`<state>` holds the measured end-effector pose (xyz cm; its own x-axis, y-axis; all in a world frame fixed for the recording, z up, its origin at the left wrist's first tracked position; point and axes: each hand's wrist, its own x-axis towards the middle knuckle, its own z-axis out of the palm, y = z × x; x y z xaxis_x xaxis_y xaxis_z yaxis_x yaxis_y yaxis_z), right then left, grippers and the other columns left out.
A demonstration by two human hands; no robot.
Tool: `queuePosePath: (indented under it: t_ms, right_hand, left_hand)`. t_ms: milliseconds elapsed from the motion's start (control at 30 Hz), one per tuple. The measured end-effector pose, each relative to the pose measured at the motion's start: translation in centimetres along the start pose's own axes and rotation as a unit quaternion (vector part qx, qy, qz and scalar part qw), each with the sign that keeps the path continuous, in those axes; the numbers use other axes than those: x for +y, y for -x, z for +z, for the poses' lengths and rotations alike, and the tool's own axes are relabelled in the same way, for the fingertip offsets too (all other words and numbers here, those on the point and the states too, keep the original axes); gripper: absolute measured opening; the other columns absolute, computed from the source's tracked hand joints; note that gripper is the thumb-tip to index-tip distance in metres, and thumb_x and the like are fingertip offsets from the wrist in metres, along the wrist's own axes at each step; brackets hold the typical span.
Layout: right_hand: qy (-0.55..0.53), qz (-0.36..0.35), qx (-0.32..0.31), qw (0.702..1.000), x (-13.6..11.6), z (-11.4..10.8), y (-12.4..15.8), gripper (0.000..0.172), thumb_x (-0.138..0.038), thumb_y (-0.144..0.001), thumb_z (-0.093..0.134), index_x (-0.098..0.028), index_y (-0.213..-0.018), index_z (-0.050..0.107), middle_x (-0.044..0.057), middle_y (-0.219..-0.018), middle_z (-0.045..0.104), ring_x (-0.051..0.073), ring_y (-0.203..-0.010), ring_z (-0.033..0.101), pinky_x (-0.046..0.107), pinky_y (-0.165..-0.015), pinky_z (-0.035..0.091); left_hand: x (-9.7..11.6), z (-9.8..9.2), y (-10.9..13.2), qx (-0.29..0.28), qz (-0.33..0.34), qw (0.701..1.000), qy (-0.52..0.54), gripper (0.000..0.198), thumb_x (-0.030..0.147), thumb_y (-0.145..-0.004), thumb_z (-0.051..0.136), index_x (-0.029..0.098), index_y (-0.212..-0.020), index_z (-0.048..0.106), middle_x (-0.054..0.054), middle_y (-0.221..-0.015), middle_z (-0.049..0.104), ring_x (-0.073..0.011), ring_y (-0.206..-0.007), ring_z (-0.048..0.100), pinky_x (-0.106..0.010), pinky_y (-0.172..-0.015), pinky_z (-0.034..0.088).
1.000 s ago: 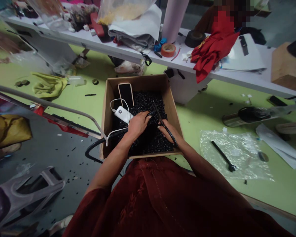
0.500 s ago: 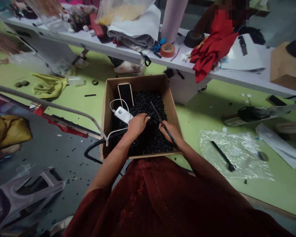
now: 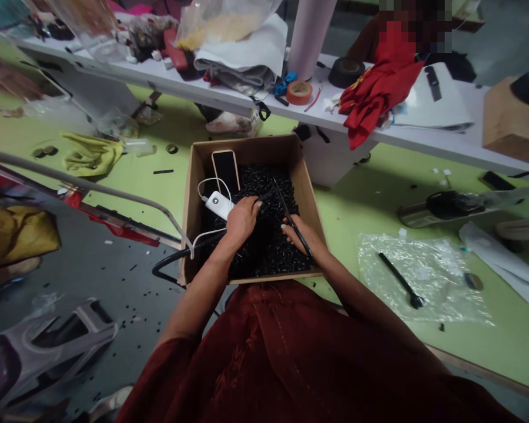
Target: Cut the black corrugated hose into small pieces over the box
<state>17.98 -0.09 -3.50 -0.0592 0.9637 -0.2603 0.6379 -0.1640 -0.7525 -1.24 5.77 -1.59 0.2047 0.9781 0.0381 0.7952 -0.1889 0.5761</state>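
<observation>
I've got my left hand (image 3: 242, 222) down inside a cardboard box (image 3: 247, 145), fingers curled closed around a black cable (image 3: 176, 259). The cable comes over the box wall, runs under the palm and pokes out past the fingertips toward the other hand. My right hand (image 3: 298, 236) is closed too, pinching a thin black rod (image 3: 292, 225) that tilts up and away from the fingers. It's too slim and dark for me to say exactly what tool it is. The two hands sit near each other, not touching, both just above a heap of black granules (image 3: 271, 258) that fills most of the box.

Ahead of the left hand, a white power bank (image 3: 218, 205) lies on the heap with a white cable (image 3: 200, 191) looped from it, and a phone (image 3: 225, 176) leans against the far wall just beyond that. Well past the right hand, a crumpled plastic sheet (image 3: 423, 282) lies on the green floor with a black-handled tool (image 3: 401, 281) on it. A yellow cloth (image 3: 90, 155) lies on the floor off to the left. Far ahead of both hands runs a white table (image 3: 247, 101), with a red cloth (image 3: 379, 88) and a roll of orange tape (image 3: 298, 92) on it — dark red sleeves (image 3: 291, 352) fill the view below my arms.
</observation>
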Motion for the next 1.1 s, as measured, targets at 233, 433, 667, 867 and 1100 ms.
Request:
queuePosePath:
  t_ms: [233, 433, 667, 867, 1100]
  right_hand:
    - [-0.021, -0.026, -0.031, 0.999, 0.3, 0.0, 0.1, 0.043, -0.053, -0.087, 0.048, -0.021, -0.115, 0.049, 0.008, -0.099, 0.065, 0.021, -0.083, 0.065, 0.036, -0.079, 0.049]
    - [-0.018, -0.022, -0.047, 0.999, 0.5, 0.2, 0.0, 0.045, -0.055, -0.086, 0.048, -0.021, -0.116, 0.05, 0.008, -0.1, 0.065, 0.021, -0.084, 0.065, 0.036, -0.077, 0.049]
    - [-0.036, -0.03, -0.05, 0.998, 1.0, 0.4, -0.2, 0.043, -0.054, -0.087, 0.047, -0.022, -0.117, 0.05, 0.006, -0.094, 0.065, 0.02, -0.082, 0.064, 0.035, -0.076, 0.05]
    - [-0.032, -0.022, -0.056, 0.998, 1.3, 0.6, -0.5, 0.046, -0.056, -0.087, 0.046, -0.022, -0.118, 0.049, 0.006, -0.094, 0.065, 0.02, -0.081, 0.065, 0.035, -0.076, 0.05]
    - [-0.043, -0.01, -0.057, 0.997, 1.5, 0.8, -0.7, 0.044, -0.056, -0.087, 0.047, -0.022, -0.116, 0.049, 0.004, -0.088, 0.066, 0.017, -0.075, 0.064, 0.032, -0.072, 0.051]
  left_hand:
    - [0.5, -0.5, 0.3, 0.044, 0.01, 0.998, -0.041, 0.038, 0.037, -0.096, 0.036, 0.019, -0.12, 0.06, -0.007, -0.105, 0.065, -0.0184, -0.097, 0.059, -0.027, -0.083, 0.044]
    - [1.1, -0.4, 0.6, 0.048, 0.022, 0.994, -0.1, 0.038, 0.038, -0.096, 0.035, 0.024, -0.122, 0.059, -0.006, -0.104, 0.064, -0.0181, -0.095, 0.058, -0.026, -0.077, 0.042]
    - [1.3, 0.3, 0.7, 0.037, 0.045, 0.986, -0.155, 0.039, 0.039, -0.096, 0.034, 0.023, -0.122, 0.058, -0.007, -0.1, 0.063, -0.0194, -0.095, 0.056, -0.028, -0.075, 0.041]
    - [1.4, 0.3, 0.7, 0.021, 0.046, 0.987, -0.152, 0.037, 0.037, -0.096, 0.033, 0.024, -0.121, 0.058, -0.008, -0.099, 0.062, -0.0209, -0.096, 0.055, -0.03, -0.078, 0.04]
    - [1.6, 0.6, 0.9, 0.012, 0.063, 0.986, -0.153, 0.037, 0.036, -0.097, 0.032, 0.022, -0.121, 0.057, -0.008, -0.099, 0.061, -0.0214, -0.097, 0.053, -0.03, -0.079, 0.04]
